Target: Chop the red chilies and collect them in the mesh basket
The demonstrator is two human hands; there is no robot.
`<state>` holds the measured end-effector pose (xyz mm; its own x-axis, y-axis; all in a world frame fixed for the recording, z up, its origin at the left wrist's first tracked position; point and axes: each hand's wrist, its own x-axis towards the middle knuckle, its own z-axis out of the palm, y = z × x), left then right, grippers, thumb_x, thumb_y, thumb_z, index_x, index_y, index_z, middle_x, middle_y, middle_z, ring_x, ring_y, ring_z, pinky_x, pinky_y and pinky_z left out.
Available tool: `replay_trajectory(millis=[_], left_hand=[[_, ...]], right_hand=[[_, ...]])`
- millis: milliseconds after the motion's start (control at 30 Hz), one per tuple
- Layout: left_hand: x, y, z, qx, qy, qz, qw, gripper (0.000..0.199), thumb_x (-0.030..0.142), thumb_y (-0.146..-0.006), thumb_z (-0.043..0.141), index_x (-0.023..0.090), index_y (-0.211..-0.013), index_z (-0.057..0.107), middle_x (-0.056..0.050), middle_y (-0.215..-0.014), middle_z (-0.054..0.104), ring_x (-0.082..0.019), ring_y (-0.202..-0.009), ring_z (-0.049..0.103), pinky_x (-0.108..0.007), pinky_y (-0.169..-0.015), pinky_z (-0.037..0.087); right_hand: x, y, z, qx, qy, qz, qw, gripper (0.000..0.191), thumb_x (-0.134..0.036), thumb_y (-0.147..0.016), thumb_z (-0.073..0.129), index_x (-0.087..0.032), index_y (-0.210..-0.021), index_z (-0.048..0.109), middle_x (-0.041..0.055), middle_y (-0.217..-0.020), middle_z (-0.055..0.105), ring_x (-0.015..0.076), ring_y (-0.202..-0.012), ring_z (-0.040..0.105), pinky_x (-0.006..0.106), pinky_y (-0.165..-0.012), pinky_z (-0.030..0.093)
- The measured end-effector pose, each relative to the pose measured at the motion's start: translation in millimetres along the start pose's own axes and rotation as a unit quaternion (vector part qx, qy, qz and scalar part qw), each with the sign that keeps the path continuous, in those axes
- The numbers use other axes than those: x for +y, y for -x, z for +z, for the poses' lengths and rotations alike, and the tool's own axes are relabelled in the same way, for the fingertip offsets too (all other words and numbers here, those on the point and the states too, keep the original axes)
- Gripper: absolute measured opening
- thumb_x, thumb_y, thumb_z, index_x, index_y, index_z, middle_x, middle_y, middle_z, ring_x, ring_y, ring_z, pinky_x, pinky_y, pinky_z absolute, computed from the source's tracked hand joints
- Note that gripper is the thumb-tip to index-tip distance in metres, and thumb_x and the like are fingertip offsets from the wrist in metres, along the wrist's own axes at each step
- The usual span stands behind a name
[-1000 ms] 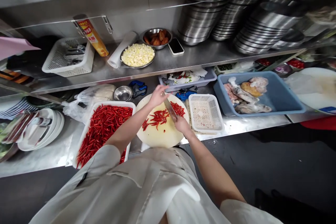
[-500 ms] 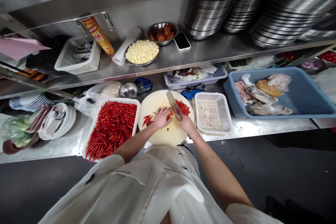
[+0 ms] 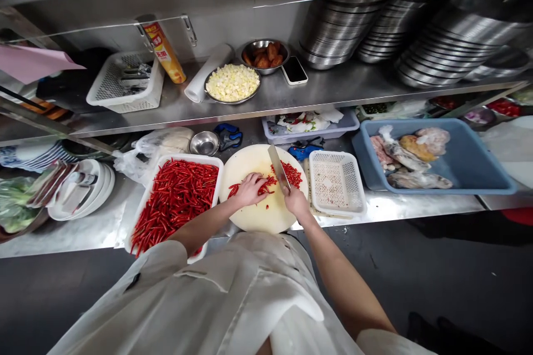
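Note:
A round white cutting board lies on the counter in front of me. My right hand grips a cleaver by its handle, the blade pointing away from me over the board. Left of the blade, my left hand presses on red chilies, fingers bent over them; part of the chilies is hidden beneath it. Chopped chili pieces form a pile just right of the blade. Beside the board on the left stands a white basket heaped with whole red chilies.
Right of the board are an empty white basket and a blue tub holding bagged meat. The shelf behind carries a bowl of chopped pale yellow pieces, a phone and stacked metal bowls. White dishes stand far left.
My left hand has shifted a little left, widening the gap to the cleaver. The right hand still holds the cleaver over the board. The camera view has turned slightly.

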<state>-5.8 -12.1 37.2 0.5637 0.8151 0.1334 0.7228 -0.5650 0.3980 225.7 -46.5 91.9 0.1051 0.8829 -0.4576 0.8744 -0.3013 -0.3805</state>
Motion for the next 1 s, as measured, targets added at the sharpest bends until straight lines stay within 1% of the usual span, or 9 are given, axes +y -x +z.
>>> replay_trajectory(millis=[167,233,300,367,467,667,767,900,1000], left_hand=[[0.6,-27.5,9.2,-0.038,0.029,0.065,0.997,0.03,0.041,-0.095,0.073,0.023,-0.119,0.071,-0.012,-0.129,0.061,-0.031,-0.128,0.054,-0.047,-0.112,0.05],[-2.8,-33.6,11.2,-0.036,0.049,0.072,0.996,0.019,0.034,-0.098,0.068,0.022,-0.112,0.071,-0.012,-0.126,0.062,-0.029,-0.124,0.056,-0.044,-0.109,0.052],[-7.0,-35.3,11.8,-0.029,0.061,0.075,0.995,0.014,0.03,-0.098,0.065,0.021,-0.108,0.071,-0.011,-0.124,0.063,-0.028,-0.122,0.057,-0.043,-0.108,0.052],[-10.7,-35.0,11.7,-0.041,0.064,0.09,0.993,0.013,0.028,-0.098,0.064,0.021,-0.107,0.071,-0.011,-0.122,0.064,-0.028,-0.12,0.058,-0.042,-0.105,0.053],[-13.2,-35.3,12.0,-0.068,0.057,0.098,0.991,0.014,0.023,-0.098,0.061,0.022,-0.106,0.072,-0.011,-0.118,0.065,-0.027,-0.118,0.059,-0.041,-0.102,0.054],[-13.0,-36.8,14.9,-0.09,0.071,0.095,0.989,0.022,0.023,-0.097,0.06,0.022,-0.113,0.075,-0.011,-0.118,0.067,-0.029,-0.12,0.059,-0.045,-0.107,0.053],[-12.7,-35.1,16.6,-0.084,0.076,0.094,0.989,0.021,0.022,-0.097,0.061,0.022,-0.111,0.076,-0.011,-0.118,0.067,-0.029,-0.12,0.058,-0.045,-0.108,0.053],[-11.0,-33.1,18.4,-0.074,0.059,0.085,0.992,0.019,0.024,-0.1,0.059,0.022,-0.109,0.076,-0.012,-0.12,0.067,-0.029,-0.12,0.058,-0.044,-0.104,0.054],[-8.8,-31.9,18.5,-0.071,0.055,0.089,0.992,0.019,0.023,-0.101,0.057,0.021,-0.108,0.075,-0.011,-0.118,0.067,-0.028,-0.12,0.058,-0.043,-0.106,0.054]], right_hand=[[-8.9,-5.8,-15.2,-0.018,0.056,-0.015,0.998,0.046,-0.042,-0.115,0.037,-0.015,-0.131,0.072,0.0186,-0.121,0.079,0.0291,-0.116,0.075,0.031,-0.093,0.051],[-15.9,-10.0,-22.7,-0.022,0.081,-0.024,0.996,0.046,-0.044,-0.115,0.039,-0.015,-0.13,0.072,0.019,-0.121,0.079,0.0294,-0.116,0.075,0.032,-0.093,0.051],[-23.9,-13.9,-26.6,-0.026,0.098,-0.039,0.994,0.045,-0.043,-0.115,0.039,-0.014,-0.128,0.072,0.0192,-0.121,0.079,0.0289,-0.117,0.074,0.031,-0.094,0.051],[-31.4,-17.2,-25.5,-0.033,0.11,-0.04,0.993,0.044,-0.041,-0.115,0.039,-0.013,-0.129,0.071,0.0198,-0.121,0.078,0.0286,-0.116,0.075,0.031,-0.094,0.051],[-38.5,-20.9,-18.5,-0.037,0.121,-0.014,0.992,0.044,-0.039,-0.115,0.038,-0.012,-0.131,0.069,0.0214,-0.121,0.078,0.0294,-0.115,0.075,0.032,-0.094,0.051],[-43.7,-22.8,-9.0,-0.033,0.124,-0.009,0.992,0.045,-0.042,-0.115,0.039,-0.012,-0.133,0.068,0.0217,-0.122,0.077,0.0297,-0.116,0.075,0.033,-0.094,0.052],[-48.1,-22.1,-6.0,-0.019,0.115,0.008,0.993,0.045,-0.041,-0.115,0.037,-0.013,-0.136,0.066,0.0208,-0.123,0.077,0.0284,-0.114,0.075,0.032,-0.093,0.052],[-49.9,-21.4,-3.9,-0.026,0.111,-0.005,0.993,0.044,-0.041,-0.115,0.039,-0.012,-0.133,0.068,0.0228,-0.122,0.077,0.0298,-0.116,0.075,0.033,-0.095,0.052],[-50.1,-20.6,-2.3,-0.025,0.104,0.005,0.994,0.044,-0.04,-0.116,0.039,-0.011,-0.134,0.067,0.0235,-0.125,0.076,0.0299,-0.117,0.075,0.034,-0.097,0.051]])
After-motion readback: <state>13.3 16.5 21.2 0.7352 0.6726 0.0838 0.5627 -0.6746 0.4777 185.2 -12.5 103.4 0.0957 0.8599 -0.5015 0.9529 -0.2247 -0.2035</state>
